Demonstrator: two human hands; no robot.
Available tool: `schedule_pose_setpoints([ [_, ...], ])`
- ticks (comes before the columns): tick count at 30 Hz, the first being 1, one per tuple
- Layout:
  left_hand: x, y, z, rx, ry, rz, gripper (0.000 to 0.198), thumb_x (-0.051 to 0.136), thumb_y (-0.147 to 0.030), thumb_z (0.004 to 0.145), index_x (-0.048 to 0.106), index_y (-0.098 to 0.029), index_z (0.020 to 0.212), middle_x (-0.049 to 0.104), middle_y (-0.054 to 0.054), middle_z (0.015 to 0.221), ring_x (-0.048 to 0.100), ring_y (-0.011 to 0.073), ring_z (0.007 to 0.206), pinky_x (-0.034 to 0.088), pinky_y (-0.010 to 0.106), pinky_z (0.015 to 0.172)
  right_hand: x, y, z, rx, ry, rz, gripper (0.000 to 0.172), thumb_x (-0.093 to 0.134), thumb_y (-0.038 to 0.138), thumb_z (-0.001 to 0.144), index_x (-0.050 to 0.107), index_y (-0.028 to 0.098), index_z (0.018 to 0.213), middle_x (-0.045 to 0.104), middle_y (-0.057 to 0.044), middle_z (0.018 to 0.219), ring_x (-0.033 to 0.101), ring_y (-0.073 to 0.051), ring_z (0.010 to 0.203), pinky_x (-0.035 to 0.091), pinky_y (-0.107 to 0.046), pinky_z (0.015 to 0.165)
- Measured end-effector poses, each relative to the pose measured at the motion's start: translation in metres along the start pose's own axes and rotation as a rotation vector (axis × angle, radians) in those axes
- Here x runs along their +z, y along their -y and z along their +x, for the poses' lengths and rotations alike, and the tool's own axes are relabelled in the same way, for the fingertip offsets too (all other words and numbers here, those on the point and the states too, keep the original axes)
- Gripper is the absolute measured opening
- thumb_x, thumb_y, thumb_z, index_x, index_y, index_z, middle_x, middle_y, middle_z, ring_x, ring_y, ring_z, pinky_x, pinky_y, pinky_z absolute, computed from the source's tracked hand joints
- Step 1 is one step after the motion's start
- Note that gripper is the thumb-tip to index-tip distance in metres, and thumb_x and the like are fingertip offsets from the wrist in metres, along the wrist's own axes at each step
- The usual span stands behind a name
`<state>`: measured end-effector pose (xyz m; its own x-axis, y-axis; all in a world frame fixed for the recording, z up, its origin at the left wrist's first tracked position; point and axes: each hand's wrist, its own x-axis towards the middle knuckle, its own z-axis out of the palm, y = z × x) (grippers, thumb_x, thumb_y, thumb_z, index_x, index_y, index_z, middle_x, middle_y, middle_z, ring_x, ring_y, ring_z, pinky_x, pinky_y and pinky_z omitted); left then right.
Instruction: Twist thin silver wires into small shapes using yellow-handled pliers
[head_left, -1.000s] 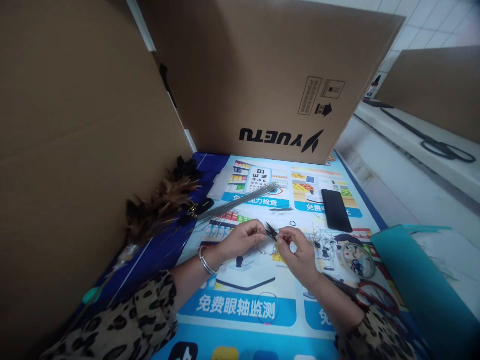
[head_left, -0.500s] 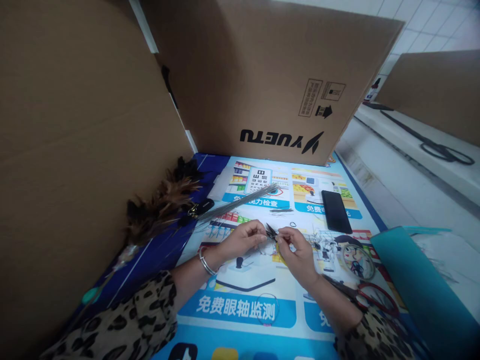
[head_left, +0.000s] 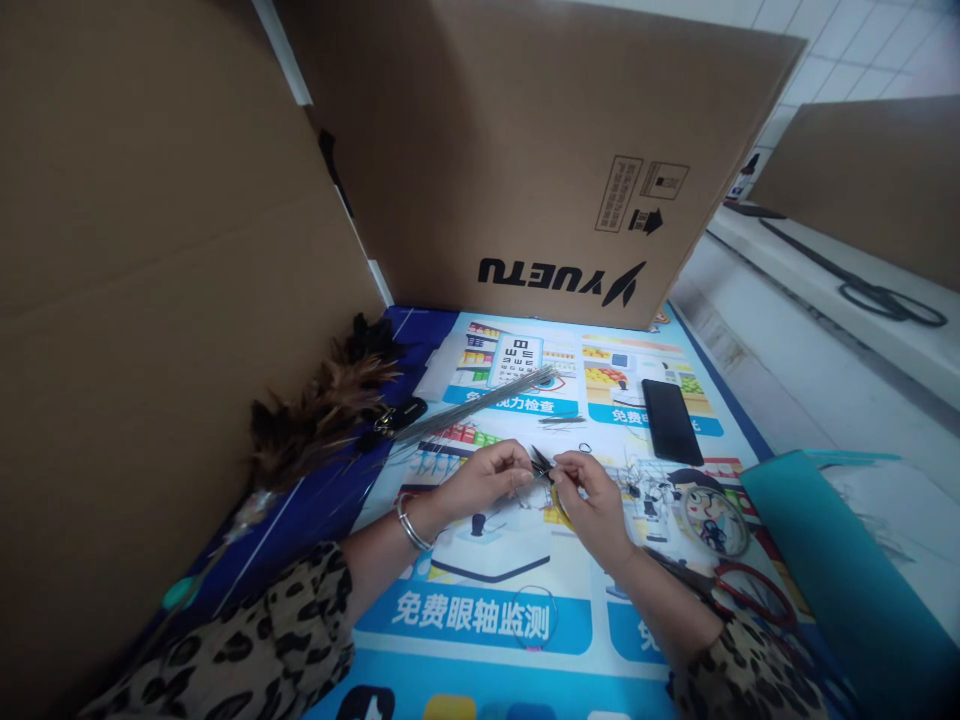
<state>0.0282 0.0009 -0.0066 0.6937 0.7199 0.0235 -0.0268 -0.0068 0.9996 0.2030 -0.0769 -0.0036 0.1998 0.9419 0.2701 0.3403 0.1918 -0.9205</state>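
Observation:
My right hand is closed around a small pair of snips with dark blades and a yellow handle. The blades point up and to the left, between the two hands. My left hand is pinched just left of the blades; what its fingertips hold is too small to make out. Beyond the hands, a bundle of thin grey wires lies slanted on the printed sheet, with a few short wires beside it. A tangle of wire bits is right of my right hand.
A black phone, a round clear dish, red-handled scissors and a teal box are on the right. Brown feathers lie left. Cardboard walls stand behind and left. Large black scissors rest on a ledge.

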Motion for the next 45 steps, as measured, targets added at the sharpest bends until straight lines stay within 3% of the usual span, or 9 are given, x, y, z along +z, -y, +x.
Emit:
schedule_pose_setpoints([
  [13, 0.000, 0.001, 0.000, 0.003, 0.011, -0.003, 0.019, 0.059, -0.031, 0.079, 0.054, -0.013, 0.081, 0.051, -0.002, 0.064, 0.045, 0.0075, 0.054, 0.036, 0.020, 0.052, 0.001, -0.003, 0.002, -0.028, 0.015, -0.055, 0.015, 0.052, 0.022, 0.084, 0.058, 0.021, 0.097, 0.060, -0.002, 0.084, 0.056, -0.015, 0.074, 0.046, -0.027, 0.068],
  [20, 0.000, 0.001, 0.001, 0.015, -0.006, -0.005, 0.018, 0.059, -0.030, 0.079, 0.053, -0.013, 0.081, 0.049, -0.003, 0.061, 0.044, 0.0074, 0.053, 0.035, 0.019, 0.052, -0.004, 0.010, 0.004, -0.223, -0.030, -0.180, 0.008, 0.050, 0.018, 0.084, 0.058, 0.019, 0.087, 0.053, -0.005, 0.086, 0.053, -0.017, 0.079, 0.045, -0.031, 0.070],
  [27, 0.000, 0.001, 0.002, 0.016, -0.041, -0.051, 0.018, 0.059, -0.030, 0.080, 0.052, -0.013, 0.081, 0.047, -0.004, 0.060, 0.042, 0.0063, 0.051, 0.034, 0.019, 0.050, -0.002, 0.007, -0.001, -0.477, 0.097, -0.475, 0.007, 0.055, 0.017, 0.079, 0.062, 0.018, 0.081, 0.052, -0.007, 0.089, 0.050, -0.021, 0.087, 0.043, -0.041, 0.081],
  [36, 0.002, 0.004, 0.003, 0.009, -0.041, -0.143, 0.017, 0.060, -0.028, 0.079, 0.051, -0.013, 0.082, 0.050, -0.002, 0.066, 0.044, 0.0058, 0.052, 0.035, 0.019, 0.051, 0.004, 0.010, -0.006, -0.509, 0.067, -0.709, 0.020, 0.052, 0.015, 0.081, 0.062, 0.018, 0.098, 0.055, -0.010, 0.104, 0.045, -0.025, 0.105, 0.038, -0.046, 0.094],
  [42, 0.002, 0.004, 0.003, 0.000, -0.064, -0.185, 0.017, 0.060, -0.028, 0.079, 0.051, -0.014, 0.082, 0.049, -0.004, 0.064, 0.043, 0.0050, 0.050, 0.033, 0.018, 0.050, 0.008, 0.011, -0.009, -0.457, 0.064, -0.747, 0.014, 0.054, 0.019, 0.081, 0.063, 0.018, 0.091, 0.056, -0.010, 0.109, 0.043, -0.028, 0.110, 0.038, -0.049, 0.095],
  [45, 0.002, 0.003, 0.002, 0.008, -0.070, -0.170, 0.017, 0.059, -0.029, 0.079, 0.052, -0.014, 0.083, 0.050, -0.003, 0.066, 0.044, 0.0054, 0.052, 0.034, 0.019, 0.051, 0.013, 0.010, -0.012, -0.397, 0.070, -0.749, 0.020, 0.053, 0.019, 0.080, 0.063, 0.019, 0.098, 0.055, -0.011, 0.115, 0.040, -0.029, 0.115, 0.038, -0.050, 0.096],
])
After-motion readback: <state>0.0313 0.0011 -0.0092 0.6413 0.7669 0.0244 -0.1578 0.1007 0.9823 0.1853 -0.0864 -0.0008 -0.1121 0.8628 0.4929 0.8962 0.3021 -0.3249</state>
